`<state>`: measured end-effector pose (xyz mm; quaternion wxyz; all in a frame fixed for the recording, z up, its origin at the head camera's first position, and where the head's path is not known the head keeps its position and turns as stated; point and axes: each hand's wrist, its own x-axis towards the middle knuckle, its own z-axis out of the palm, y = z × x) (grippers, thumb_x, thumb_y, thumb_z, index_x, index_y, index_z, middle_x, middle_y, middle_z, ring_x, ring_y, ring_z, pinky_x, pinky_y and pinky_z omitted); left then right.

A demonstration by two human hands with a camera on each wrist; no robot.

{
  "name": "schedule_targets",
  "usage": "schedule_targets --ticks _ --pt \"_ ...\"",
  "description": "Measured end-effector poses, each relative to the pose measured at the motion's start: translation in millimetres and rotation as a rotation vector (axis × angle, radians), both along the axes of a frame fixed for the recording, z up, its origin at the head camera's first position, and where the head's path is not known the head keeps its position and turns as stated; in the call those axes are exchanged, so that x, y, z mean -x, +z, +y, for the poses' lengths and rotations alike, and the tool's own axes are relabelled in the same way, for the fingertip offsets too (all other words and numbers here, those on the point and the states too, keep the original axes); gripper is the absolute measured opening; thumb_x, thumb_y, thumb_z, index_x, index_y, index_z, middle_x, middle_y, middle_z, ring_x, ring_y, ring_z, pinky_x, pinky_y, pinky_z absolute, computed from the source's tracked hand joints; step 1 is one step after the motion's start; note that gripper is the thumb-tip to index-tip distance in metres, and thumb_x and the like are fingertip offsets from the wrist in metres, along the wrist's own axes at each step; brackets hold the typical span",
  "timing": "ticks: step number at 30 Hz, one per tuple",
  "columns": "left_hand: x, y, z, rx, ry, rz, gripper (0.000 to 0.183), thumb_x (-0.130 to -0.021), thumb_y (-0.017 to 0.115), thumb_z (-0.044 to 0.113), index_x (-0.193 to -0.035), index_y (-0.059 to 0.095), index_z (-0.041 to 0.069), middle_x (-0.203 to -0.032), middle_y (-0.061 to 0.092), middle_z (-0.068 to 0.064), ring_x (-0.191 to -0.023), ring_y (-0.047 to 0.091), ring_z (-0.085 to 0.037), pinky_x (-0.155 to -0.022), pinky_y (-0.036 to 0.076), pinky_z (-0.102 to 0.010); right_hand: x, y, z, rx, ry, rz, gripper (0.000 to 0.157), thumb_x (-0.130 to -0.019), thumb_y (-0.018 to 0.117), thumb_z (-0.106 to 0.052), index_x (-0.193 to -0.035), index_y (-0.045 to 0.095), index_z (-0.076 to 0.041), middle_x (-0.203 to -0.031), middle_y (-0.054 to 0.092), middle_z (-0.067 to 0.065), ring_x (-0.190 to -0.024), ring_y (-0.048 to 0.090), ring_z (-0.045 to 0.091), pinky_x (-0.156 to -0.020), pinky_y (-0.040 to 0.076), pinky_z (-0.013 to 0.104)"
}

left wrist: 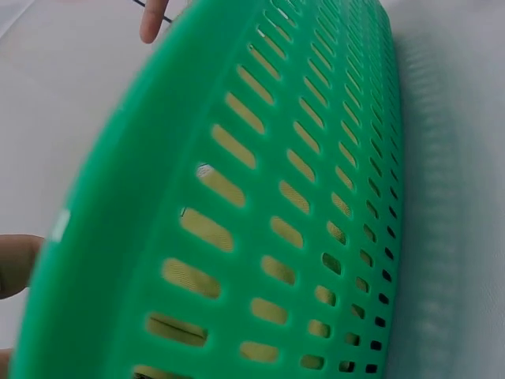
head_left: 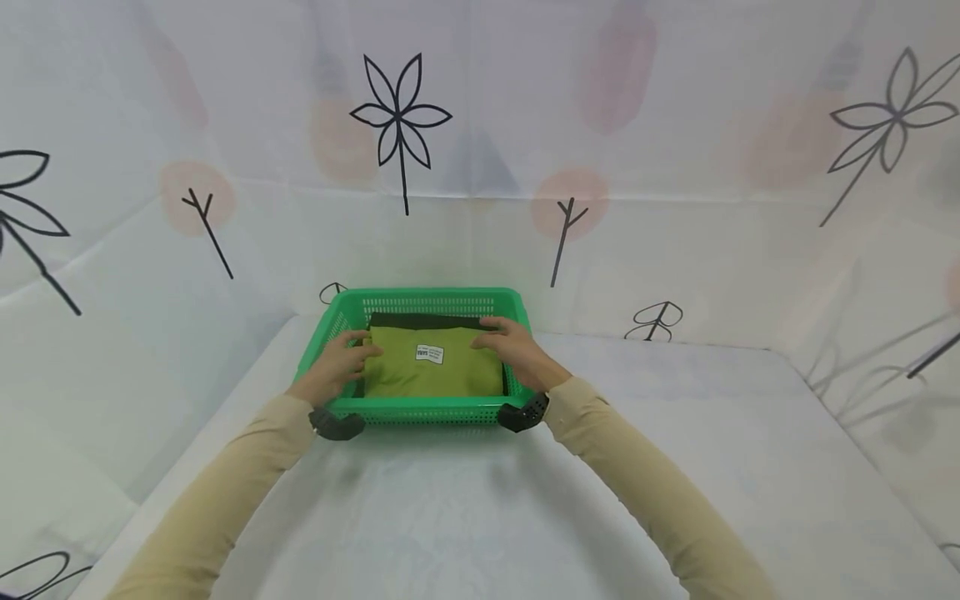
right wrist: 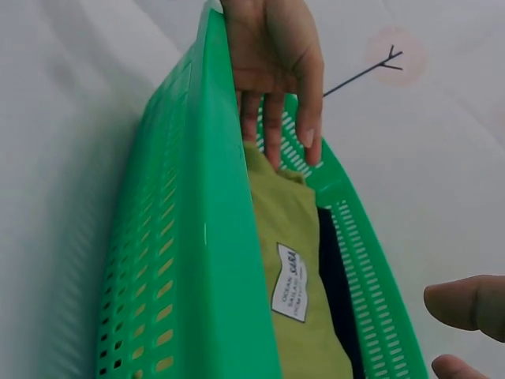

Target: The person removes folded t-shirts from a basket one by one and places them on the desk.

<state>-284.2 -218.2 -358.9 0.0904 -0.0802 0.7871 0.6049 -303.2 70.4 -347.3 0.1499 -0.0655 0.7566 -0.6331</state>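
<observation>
Both hands are well apart, one at each end of the green basket, fingers loosely extended, neither gripping anything. Left hand comes over the basket's left side, fingertips at the left edge of the folded yellow-green cloth; can't tell whether they press on it. Right hand mirrors it over the right side, fingertips at the cloth's upper right corner, contact also unclear. Cloth lies flat inside the basket, white printed label up, near the middle of its far half; the small print is unreadable. Dark cloth shows as a strip along its far edge, between it and the basket's far wall, with a bit more dark at the right end. Basket sits upright on the white-covered table, near the far edge, long side toward the person, slotted walls all round. Backdrop behind is white with line-drawn flowers and pale blotches. Person wears tan sleeves, a black device at each wrist.
</observation>
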Motion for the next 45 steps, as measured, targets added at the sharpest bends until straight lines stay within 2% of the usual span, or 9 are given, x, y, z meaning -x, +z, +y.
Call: schedule_targets --ticks 8,15,23,29,37,40,43,45 --pt "1.5 -1.9 0 0.024 -0.003 0.009 0.069 -0.096 0.058 0.015 -0.152 0.021 0.001 -0.154 0.017 -0.024 -0.138 0.024 -0.043 -0.108 0.028 -0.051 4.9 -2.0 -7 -0.07 -0.011 -0.022 0.059 -0.091 0.064 -0.014 -0.145 0.043 -0.008 -0.154 0.026 0.013 -0.14 0.022 0.033 -0.111 0.021 0.05" --pt "3.1 -3.1 -1 0.028 -0.006 -0.029 0.071 -0.096 0.058 0.016 -0.153 0.019 0.002 -0.151 0.023 -0.026 -0.135 0.027 -0.041 -0.108 0.027 -0.054 8.1 -8.3 -8 -0.109 0.016 -0.049 0.062 -0.088 0.065 -0.014 -0.146 0.042 -0.006 -0.154 0.024 0.017 -0.141 0.019 0.035 -0.112 0.017 0.051" --pt "3.7 -4.5 -1 0.001 -0.047 -0.078 0.072 -0.096 0.057 0.016 -0.153 0.015 0.001 -0.151 0.018 -0.029 -0.138 0.019 -0.046 -0.109 0.023 -0.057 10.0 -11.5 -7 -0.09 0.063 -0.102 0.066 -0.088 0.065 -0.012 -0.148 0.037 -0.005 -0.156 0.017 0.017 -0.142 0.014 0.035 -0.112 0.018 0.052" --pt "4.6 -5.0 1 -0.005 -0.044 -0.095 0.074 -0.095 0.059 0.014 -0.153 0.015 0.0 -0.152 0.015 -0.03 -0.137 0.017 -0.05 -0.108 0.023 -0.058 13.5 -16.2 -9 -0.074 0.067 -0.142 0.068 -0.089 0.065 -0.011 -0.149 0.034 -0.004 -0.156 0.018 0.017 -0.143 0.015 0.034 -0.111 0.016 0.055" --pt "8.3 -6.0 1 -0.106 -0.034 -0.122 0.073 -0.094 0.059 0.007 -0.153 0.017 0.001 -0.156 0.001 -0.027 -0.14 0.005 -0.05 -0.11 0.015 -0.058 17.0 -18.9 -9 -0.044 0.074 -0.162 0.071 -0.09 0.064 -0.01 -0.151 0.029 -0.004 -0.157 0.017 0.017 -0.143 0.012 0.034 -0.112 0.015 0.055" --pt "10.1 -7.7 1 -0.148 -0.039 -0.13 0.072 -0.094 0.058 0.005 -0.153 0.017 0.002 -0.156 0.0 -0.026 -0.14 0.007 -0.048 -0.111 0.016 -0.056 18.3 -18.6 -9 -0.007 0.066 -0.18 0.072 -0.09 0.064 -0.008 -0.151 0.027 -0.005 -0.157 0.016 0.016 -0.143 0.01 0.034 -0.112 0.013 0.054" --pt "12.1 -9.9 2 -0.18 -0.054 -0.13 0.071 -0.093 0.058 0.002 -0.153 0.019 0.003 -0.155 0.003 -0.023 -0.137 0.015 -0.042 -0.111 0.019 -0.051 19.7 -19.1 -8 0.027 0.057 -0.196 0.072 -0.09 0.064 -0.006 -0.151 0.028 -0.005 -0.157 0.016 0.016 -0.144 0.009 0.034 -0.113 0.012 0.053" --pt "13.3 -10.9 2 -0.193 -0.07 -0.129 0.071 -0.093 0.057 0.0 -0.153 0.019 0.003 -0.156 0.001 -0.02 -0.136 0.015 -0.039 -0.112 0.018 -0.051 20.4 -19.9 -9 0.042 0.058 -0.208 0.071 -0.089 0.064 -0.005 -0.151 0.029 -0.004 -0.157 0.015 0.017 -0.144 0.008 0.034 -0.113 0.011 0.052"
